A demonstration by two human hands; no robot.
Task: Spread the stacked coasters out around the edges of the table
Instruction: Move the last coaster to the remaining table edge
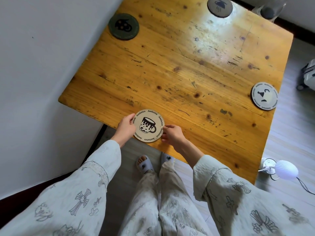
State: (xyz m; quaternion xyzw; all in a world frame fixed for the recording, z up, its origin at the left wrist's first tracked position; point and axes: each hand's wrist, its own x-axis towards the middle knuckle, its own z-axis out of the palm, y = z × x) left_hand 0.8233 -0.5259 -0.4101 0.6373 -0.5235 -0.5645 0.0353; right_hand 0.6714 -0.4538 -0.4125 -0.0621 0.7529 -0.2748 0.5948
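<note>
I see my left hand (125,127) and right hand (172,133) pinching the mug coaster (148,126) at the table's (187,74) six o'clock edge.

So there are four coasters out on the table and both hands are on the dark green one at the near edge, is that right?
Not quite. The head view shows both the left hand and the right hand on the cream mug-print coaster at the near edge. The dark green coaster lies untouched at the far left. Four coasters on the table is correct.

On the wooden table (187,68), coasters lie at seven (148,125), ten (124,26), twelve (219,6) and three o'clock (264,96).
</note>
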